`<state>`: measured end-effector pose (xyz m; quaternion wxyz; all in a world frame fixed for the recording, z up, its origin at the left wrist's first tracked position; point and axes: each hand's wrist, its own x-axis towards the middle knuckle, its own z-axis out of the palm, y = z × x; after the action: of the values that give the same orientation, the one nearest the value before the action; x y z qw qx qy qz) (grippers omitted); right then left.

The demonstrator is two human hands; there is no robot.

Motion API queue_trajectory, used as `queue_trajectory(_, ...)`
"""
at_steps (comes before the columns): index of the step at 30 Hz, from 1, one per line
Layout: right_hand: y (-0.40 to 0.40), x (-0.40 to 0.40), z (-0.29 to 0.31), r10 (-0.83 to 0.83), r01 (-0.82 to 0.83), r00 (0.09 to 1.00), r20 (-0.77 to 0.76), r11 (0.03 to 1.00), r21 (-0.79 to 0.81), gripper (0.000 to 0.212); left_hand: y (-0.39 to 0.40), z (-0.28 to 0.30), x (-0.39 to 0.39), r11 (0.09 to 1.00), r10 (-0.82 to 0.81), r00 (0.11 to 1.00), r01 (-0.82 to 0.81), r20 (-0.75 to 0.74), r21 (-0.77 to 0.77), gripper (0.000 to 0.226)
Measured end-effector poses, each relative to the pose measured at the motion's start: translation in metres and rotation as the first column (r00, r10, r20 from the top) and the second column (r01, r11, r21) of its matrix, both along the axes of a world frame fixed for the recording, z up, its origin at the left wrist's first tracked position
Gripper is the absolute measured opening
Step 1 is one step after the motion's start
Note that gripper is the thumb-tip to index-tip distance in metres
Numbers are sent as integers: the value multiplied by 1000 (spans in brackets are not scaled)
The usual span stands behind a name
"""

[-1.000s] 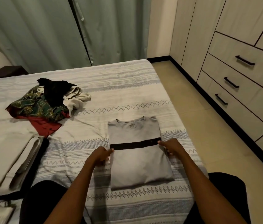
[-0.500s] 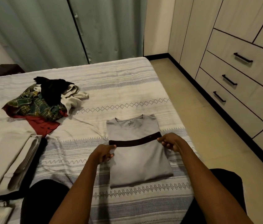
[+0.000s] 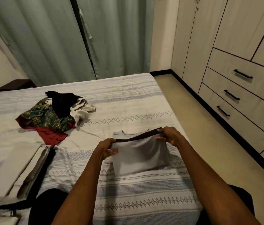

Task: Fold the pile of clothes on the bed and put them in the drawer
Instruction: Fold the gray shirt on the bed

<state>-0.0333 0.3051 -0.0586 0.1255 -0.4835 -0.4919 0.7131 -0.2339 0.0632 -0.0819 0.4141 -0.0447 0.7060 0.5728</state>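
A grey T-shirt (image 3: pixel 140 155) with a dark band across it lies partly folded on the striped bed (image 3: pixel 128 101) in front of me. My left hand (image 3: pixel 107 147) pinches the shirt's left edge at the band. On the opposite edge my right hand (image 3: pixel 170 135) grips the band too. Between the hands the band is lifted off the bed, and the collar end shows behind it. A loose pile of clothes (image 3: pixel 53 114), green plaid, black, white and red, sits at the far left of the bed.
Folded beige and dark garments (image 3: pixel 30 169) lie stacked at the bed's near left. A wardrobe with three closed drawers (image 3: pixel 241 95) with black handles stands to the right, across a strip of bare floor (image 3: pixel 201 135). Green curtains hang behind the bed.
Both hands have closed on the shirt's edges at the dark band and lifted its middle up and away from me. The camera has tilted upward.
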Motion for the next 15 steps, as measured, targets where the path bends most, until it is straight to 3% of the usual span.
queue_trajectory(3,7,-13,18,-71,74,994,-81,997,30,6,13,17,-11,993,89,991,-81,-104,86,24)
queue_trajectory(7,15,-28,42,-79,102,979,-190,988,116,25,32,47,-21,969,202,952,-161,-230,185,20)
queue_trajectory(10,19,-35,58,-80,137,953,-294,974,179,28,41,61,-28,934,290,894,-187,-342,303,27)
queue_trajectory(15,18,-30,25,-107,158,961,-255,969,189,44,18,36,-13,958,255,792,-127,-555,258,37)
